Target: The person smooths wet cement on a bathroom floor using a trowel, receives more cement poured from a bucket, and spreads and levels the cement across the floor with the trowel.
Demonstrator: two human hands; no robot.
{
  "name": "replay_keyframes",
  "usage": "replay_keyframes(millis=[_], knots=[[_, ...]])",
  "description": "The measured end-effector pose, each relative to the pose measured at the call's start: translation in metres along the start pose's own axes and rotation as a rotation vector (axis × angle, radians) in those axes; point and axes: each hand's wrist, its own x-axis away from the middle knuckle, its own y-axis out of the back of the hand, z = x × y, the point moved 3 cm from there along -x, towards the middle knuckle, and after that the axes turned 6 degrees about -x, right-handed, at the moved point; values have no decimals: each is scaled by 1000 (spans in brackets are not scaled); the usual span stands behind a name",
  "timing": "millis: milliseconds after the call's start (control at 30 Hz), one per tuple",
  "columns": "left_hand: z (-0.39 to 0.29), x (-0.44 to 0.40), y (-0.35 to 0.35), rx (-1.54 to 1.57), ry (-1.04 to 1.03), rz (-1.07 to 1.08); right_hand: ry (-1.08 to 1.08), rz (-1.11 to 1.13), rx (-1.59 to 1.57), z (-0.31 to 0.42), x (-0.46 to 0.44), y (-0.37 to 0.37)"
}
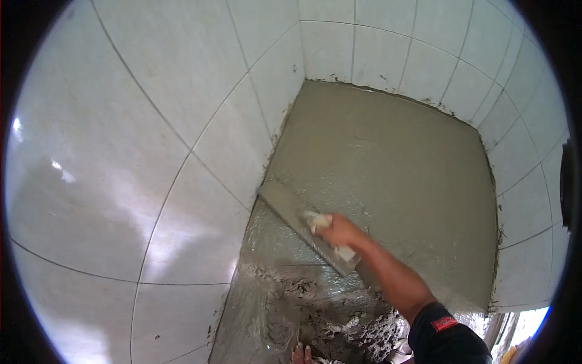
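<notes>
My right hand (339,232) is wrapped round the pale handle of a long flat trowel (282,203). The trowel's blade lies on the wet grey mortar (394,158), its far end close to the left tiled wall. At the bottom edge of the view the fingers of my left hand (301,354) show in part, near the rough, lumpy mortar (357,324); the rest of that hand is out of view. Beyond the trowel the mortar surface is smooth; nearer to me it is wet and uneven.
Light tiled walls stand at the left (212,127), at the back (382,54) and at the right (527,194), with mortar specks along their lower edges. A dark object (566,185) is at the far right edge.
</notes>
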Motion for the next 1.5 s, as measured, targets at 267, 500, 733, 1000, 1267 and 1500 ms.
replay_keyframes(millis=[267,500,733,1000,1267,1500], knots=[[-29,8,5,-455,-104,-127,-90,-658,-450,-61,83,24],[-13,31,6,-421,-64,-141,-21,-727,-689,-108,70,20],[4,25,2,-384,-101,-129,-21,-493,-804,-59,15,-51],[28,2,-2,-363,-176,-75,1,-521,-865,-25,-30,-134],[14,1,-24,-84,-182,-326,12,-247,-483,-18,6,-93],[23,12,-40,-1,-5,-325,62,-396,-85,-34,-24,62]])
